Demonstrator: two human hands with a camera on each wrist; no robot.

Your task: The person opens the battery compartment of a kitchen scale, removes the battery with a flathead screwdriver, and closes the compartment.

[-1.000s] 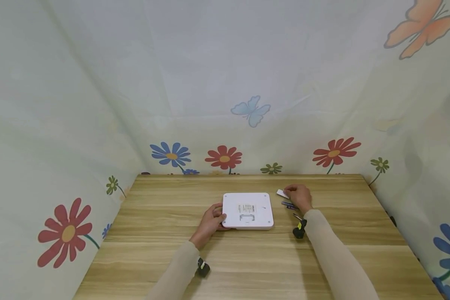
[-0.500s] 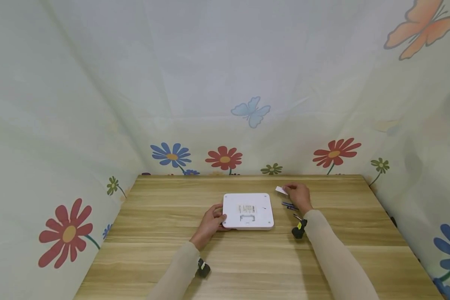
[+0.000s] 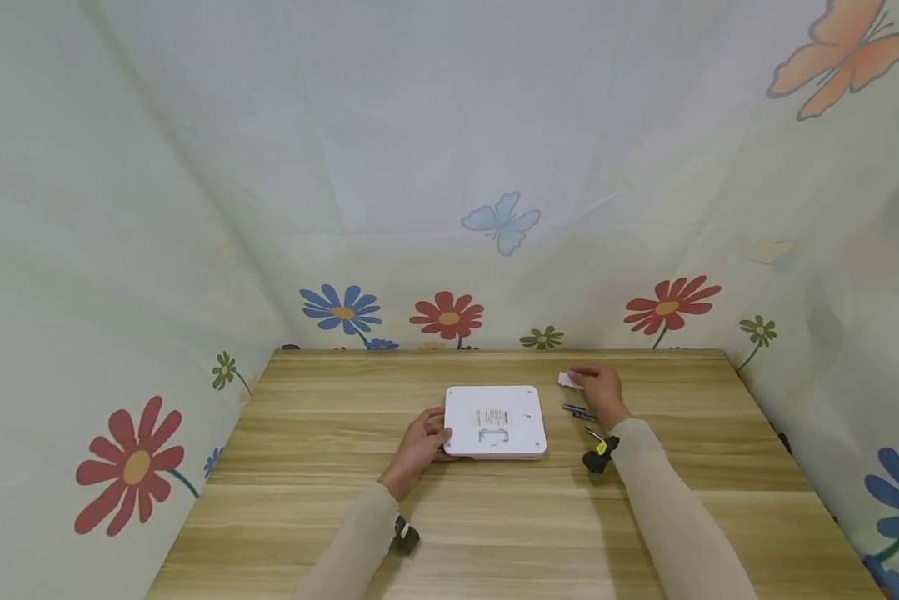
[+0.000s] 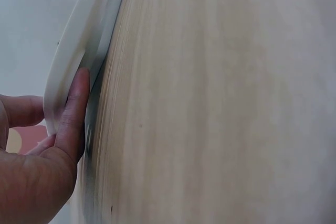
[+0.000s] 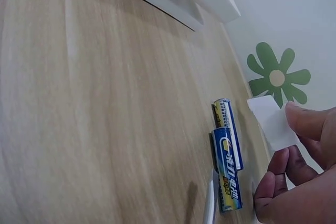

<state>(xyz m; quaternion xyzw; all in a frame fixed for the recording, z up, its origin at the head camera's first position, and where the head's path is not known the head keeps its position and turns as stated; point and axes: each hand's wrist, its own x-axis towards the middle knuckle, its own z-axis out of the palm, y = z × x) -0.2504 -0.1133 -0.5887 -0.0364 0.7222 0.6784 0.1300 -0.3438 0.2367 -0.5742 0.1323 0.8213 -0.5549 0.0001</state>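
Note:
A flat white device (image 3: pixel 491 421) lies on the wooden table with its labelled underside up, showing a small rectangular recess. My left hand (image 3: pixel 419 446) grips its left front corner, thumb on top and fingers underneath; in the left wrist view, the fingers (image 4: pixel 73 114) curl under the raised edge. To the right of the device, my right hand (image 3: pixel 597 390) pinches a small white battery cover (image 5: pixel 272 121) between thumb and fingers, above the table. Two blue batteries (image 5: pixel 227 166) lie side by side just below that hand.
A thin metal shaft (image 5: pixel 210 200), perhaps a screwdriver, lies by the batteries, partly out of view. The wooden table (image 3: pixel 494 517) reaches back to a flower-printed cloth wall (image 3: pixel 389 275), with cloth on both sides too.
My right hand has risen slightly and turned the white battery cover, first shifting it a little left, then back right. The left hand and the device have stayed still.

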